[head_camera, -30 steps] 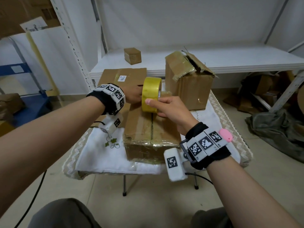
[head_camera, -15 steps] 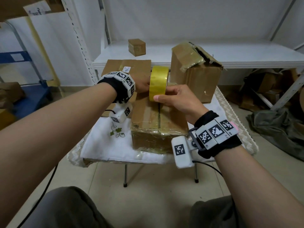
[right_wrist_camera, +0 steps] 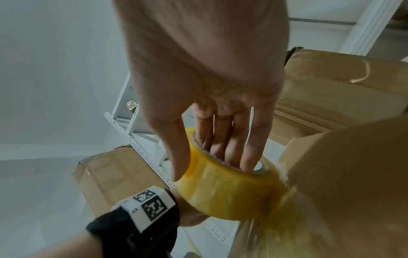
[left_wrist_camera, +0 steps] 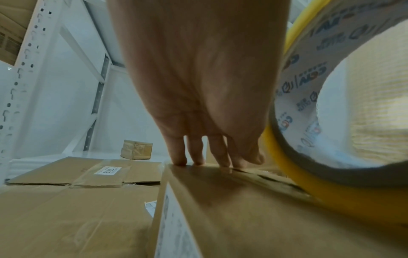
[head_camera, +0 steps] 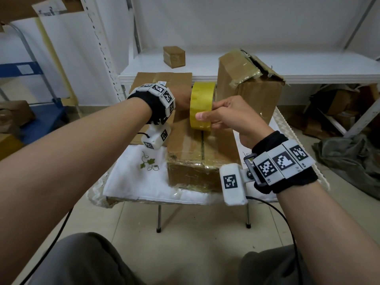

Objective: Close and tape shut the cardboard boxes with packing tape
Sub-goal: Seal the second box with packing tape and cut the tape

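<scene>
A brown cardboard box [head_camera: 185,147] with closed flaps lies lengthwise on the small table. A yellow roll of packing tape [head_camera: 202,105] stands on edge over its centre seam. My right hand [head_camera: 228,116] grips the roll, fingers through the core [right_wrist_camera: 227,150] and thumb on the outer face. A stretch of tape runs from the roll [right_wrist_camera: 232,190] toward the box's far end. My left hand [head_camera: 181,99] lies to the left of the roll, its straight fingertips [left_wrist_camera: 198,160] pressing down on the far end of the box top [left_wrist_camera: 220,200].
A taller box [head_camera: 248,87] with torn, taped flaps stands at the back right. A flattened carton [head_camera: 162,79] lies behind on the left, a small box [head_camera: 174,56] sits on the white shelf. A white cloth [head_camera: 133,177] covers the table. Bags and cartons lie on the floor at right.
The roll and both hands have moved a little away from me along the box's seam. The head view has dipped slightly.
</scene>
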{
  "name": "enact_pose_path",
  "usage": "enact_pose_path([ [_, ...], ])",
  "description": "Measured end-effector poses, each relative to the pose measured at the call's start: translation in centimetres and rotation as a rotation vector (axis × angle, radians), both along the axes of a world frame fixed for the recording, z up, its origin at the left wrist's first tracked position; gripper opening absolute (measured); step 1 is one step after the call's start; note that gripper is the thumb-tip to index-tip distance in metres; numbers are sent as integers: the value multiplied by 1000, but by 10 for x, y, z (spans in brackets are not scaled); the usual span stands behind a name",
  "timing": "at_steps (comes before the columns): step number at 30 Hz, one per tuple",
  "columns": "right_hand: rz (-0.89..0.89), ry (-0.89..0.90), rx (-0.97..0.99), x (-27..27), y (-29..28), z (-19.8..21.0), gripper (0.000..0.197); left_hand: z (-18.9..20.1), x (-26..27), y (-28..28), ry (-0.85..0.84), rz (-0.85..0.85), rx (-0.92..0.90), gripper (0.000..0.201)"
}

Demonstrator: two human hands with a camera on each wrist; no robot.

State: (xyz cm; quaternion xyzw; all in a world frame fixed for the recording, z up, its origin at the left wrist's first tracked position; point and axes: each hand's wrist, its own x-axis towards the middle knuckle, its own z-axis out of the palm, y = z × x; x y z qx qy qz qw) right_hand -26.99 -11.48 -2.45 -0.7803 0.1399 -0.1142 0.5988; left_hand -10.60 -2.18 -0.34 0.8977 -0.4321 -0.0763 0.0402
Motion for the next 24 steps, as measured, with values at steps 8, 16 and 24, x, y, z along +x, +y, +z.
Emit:
enact_pose_path([
  [8, -13, -17, 104, -5, -3, 5, 36, -2, -15, 4, 3, -5, 33, 36],
  [16, 102, 39, -15, -7, 0, -13, 24, -9, -15, 1, 8, 7, 51, 40],
  [24, 44, -15, -55, -12, -4, -11, 30, -11, -14, -3, 18, -13, 68, 37],
])
